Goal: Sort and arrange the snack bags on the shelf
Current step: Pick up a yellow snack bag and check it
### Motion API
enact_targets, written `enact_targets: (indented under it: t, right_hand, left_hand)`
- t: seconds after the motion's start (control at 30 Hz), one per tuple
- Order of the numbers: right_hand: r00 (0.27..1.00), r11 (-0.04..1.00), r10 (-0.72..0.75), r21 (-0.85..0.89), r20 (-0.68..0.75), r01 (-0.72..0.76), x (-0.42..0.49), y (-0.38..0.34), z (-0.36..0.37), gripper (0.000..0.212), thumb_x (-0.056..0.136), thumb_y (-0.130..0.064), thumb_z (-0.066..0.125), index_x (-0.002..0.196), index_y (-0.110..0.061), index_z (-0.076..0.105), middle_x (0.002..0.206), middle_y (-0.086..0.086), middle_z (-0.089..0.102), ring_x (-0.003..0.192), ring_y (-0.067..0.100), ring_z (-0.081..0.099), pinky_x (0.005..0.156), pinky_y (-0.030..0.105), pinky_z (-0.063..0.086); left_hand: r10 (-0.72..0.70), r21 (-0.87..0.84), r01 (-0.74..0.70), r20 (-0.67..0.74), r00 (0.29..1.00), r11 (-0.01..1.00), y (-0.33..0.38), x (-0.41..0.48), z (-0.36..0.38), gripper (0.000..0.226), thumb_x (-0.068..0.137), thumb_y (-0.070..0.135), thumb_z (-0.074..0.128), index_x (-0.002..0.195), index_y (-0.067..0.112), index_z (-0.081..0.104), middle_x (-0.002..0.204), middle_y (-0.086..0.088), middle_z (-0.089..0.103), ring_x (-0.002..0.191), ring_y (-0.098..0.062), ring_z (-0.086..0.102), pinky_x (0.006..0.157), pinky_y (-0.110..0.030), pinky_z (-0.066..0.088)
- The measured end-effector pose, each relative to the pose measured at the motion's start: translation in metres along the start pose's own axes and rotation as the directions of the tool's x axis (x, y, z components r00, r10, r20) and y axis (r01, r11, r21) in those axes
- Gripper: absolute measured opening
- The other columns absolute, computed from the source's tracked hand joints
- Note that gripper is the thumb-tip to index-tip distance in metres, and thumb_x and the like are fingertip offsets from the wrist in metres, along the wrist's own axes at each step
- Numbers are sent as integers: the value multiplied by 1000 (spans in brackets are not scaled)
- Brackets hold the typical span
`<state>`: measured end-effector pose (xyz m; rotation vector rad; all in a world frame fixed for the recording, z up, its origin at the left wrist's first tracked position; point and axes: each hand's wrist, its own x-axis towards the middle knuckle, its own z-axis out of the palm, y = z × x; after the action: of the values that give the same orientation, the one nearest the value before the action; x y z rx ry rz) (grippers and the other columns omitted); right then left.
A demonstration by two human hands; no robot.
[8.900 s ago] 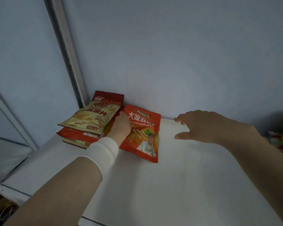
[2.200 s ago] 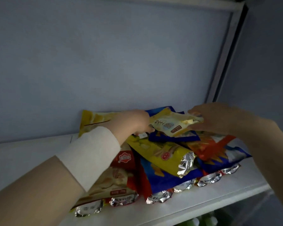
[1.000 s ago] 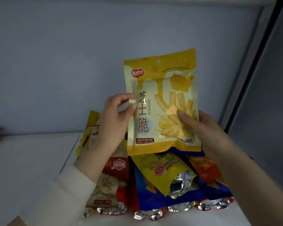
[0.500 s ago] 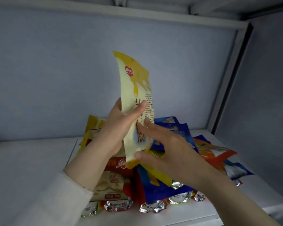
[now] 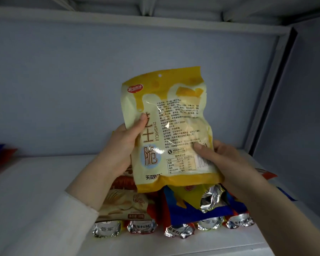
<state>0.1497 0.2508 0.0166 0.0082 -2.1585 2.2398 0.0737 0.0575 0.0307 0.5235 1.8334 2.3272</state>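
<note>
Yellow bag (image 5: 174, 130) marked "ZHISHICUI" is upright, back panel showing, left hand (image 5: 124, 145) and right hand (image 5: 218, 159) both holding it above the shelf's (image 5: 35, 209) right end.

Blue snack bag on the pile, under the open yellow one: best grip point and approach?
Take the blue snack bag by its crimped silver end, coming from the shelf's front edge. That end faces outward and is uncovered; the open yellow bag lies across its body.

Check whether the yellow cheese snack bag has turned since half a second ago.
Yes. The yellow bag, earlier edge-on to the shelf's back wall, now faces flat with its printed back showing.
</note>
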Motion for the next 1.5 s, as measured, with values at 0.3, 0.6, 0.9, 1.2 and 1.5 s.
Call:
enact_targets:
  t: [0.3,0.6,0.9,1.2,1.5]
  right_hand:
    - [862,462,-503,-864,-68,201,8,-8,38,29,83,-41,62,101,-18,64,74,-5,66,65,13,60,58,21,49]
    - [935,315,-160,-882,316,352,2,-21,74,62,82,-60,44,138,-36,39,138,-12,44,125,6,41,103,30,39]
    - [891,245,35,-868,453,432,46,-29,114,61,86,-55,45,141,-32,34,148,-13,34,129,5,37,101,20,31]
    - [882,-64,115,-882,458,466,117,0,248,61,89,-53,45,142,-29,31,145,-3,40,134,17,36,106,34,35]
    - [886,-52,150,-891,439,451,192,27,458,63,88,-56,45,142,-27,32,144,-4,41,132,18,38,106,38,36]
  left_hand:
    - [26,265,-48,83,996,963,5,-10,12,97,66,73,59,145,25,32,144,6,45,125,-8,49,101,-42,47]
    - [1,164,18,-111,994,986,4,-4,-16,41,86,31,63,124,17,54,119,-4,66,111,-23,63,96,-45,49]
    - [-108,119,161,-362,926,980,8,-12,-121,15,95,9,48,104,10,60,95,-10,70,84,-25,68,78,-40,55]
    - [-95,260,247,-486,869,933,24,-8,-297,9,95,13,50,93,15,59,89,-4,67,78,-20,65,70,-36,53]
    - [-229,305,411,-488,842,859,68,-3,-528,14,97,22,48,91,15,59,88,-5,66,77,-21,63,75,-35,51]
